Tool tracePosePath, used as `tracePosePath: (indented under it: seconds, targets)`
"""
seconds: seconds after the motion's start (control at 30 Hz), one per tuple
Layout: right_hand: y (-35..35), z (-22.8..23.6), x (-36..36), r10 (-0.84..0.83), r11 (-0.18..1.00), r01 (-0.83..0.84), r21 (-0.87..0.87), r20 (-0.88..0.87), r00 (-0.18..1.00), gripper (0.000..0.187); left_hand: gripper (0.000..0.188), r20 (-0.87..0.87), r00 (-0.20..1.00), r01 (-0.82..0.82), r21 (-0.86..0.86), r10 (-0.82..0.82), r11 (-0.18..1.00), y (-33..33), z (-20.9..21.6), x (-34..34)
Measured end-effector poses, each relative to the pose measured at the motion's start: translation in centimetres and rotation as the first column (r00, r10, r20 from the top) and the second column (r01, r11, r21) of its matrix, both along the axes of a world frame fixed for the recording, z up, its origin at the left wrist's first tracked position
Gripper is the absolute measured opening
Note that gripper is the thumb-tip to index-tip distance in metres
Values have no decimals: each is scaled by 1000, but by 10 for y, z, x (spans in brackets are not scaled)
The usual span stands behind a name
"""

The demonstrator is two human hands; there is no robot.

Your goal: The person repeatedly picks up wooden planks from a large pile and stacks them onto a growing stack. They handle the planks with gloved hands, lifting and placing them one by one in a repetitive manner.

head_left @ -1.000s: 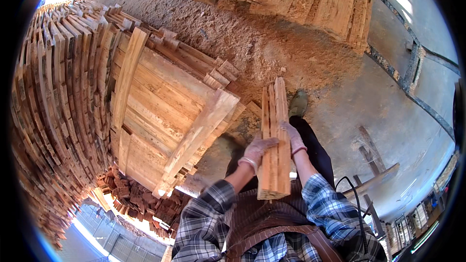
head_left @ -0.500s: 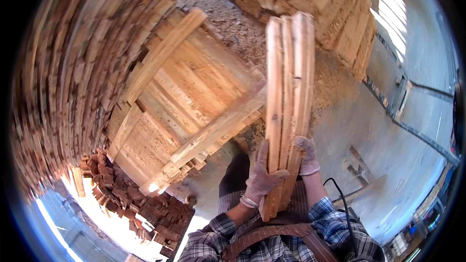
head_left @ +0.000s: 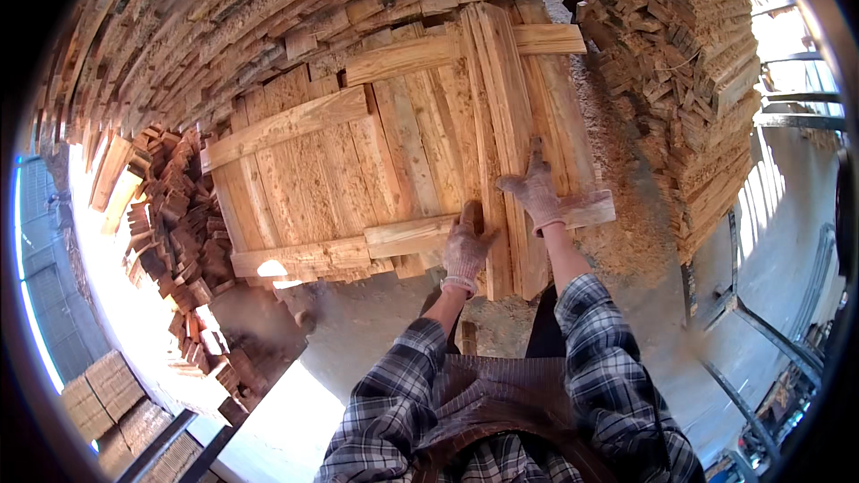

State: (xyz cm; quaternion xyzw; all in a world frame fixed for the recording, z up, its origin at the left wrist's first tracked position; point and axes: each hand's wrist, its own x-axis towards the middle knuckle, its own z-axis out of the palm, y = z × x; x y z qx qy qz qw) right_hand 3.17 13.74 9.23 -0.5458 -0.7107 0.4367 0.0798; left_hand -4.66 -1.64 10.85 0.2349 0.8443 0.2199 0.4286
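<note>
Several long pale wooden boards (head_left: 503,89) lie side by side across two crosswise battens, on top of a low stack of planks (head_left: 309,188). My left hand (head_left: 467,250), in a knitted work glove, presses against the left edge of these boards near their closer end, its fingers stretched out and thumb apart. Flat on the top of the boards rests my gloved right hand (head_left: 534,192), with fingers pointing away from me and thumb spread to the left. Neither hand is wrapped around a board. The near batten (head_left: 407,237) runs beneath the boards by my hands.
A tall wall of stacked boards (head_left: 295,45) rises behind the plank stack. On the right stands another high wood pile (head_left: 680,98), with sawdust at its foot. Short offcuts (head_left: 179,241) are heaped at the left. A metal frame (head_left: 761,331) stands on the floor at right.
The boards, earlier held up between both hands in front of my body, now lie on the plank stack. My hands have moved forward and loosened. The view has turned left.
</note>
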Motion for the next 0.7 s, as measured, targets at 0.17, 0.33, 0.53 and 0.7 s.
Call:
tracePosePath:
  seconds: [0.17,0.33,0.53,0.7]
  targets:
    - [10,14,-11,18,995,4,-95,224,974,115,71,-47,965,-240,240,258,941,-33,-38,7]
    - [32,7,15,21,986,13,-169,201,979,108,32,453,698,-693,231,555,683,-52,-13,28]
    - [4,3,171,-14,998,-2,-60,-264,964,53,34,628,77,-925,-245,775,290,-93,-48,40]
    - [-32,-56,242,-724,389,474,-790,56,687,17,55,515,-181,-958,-284,838,-33,-113,-85,5]
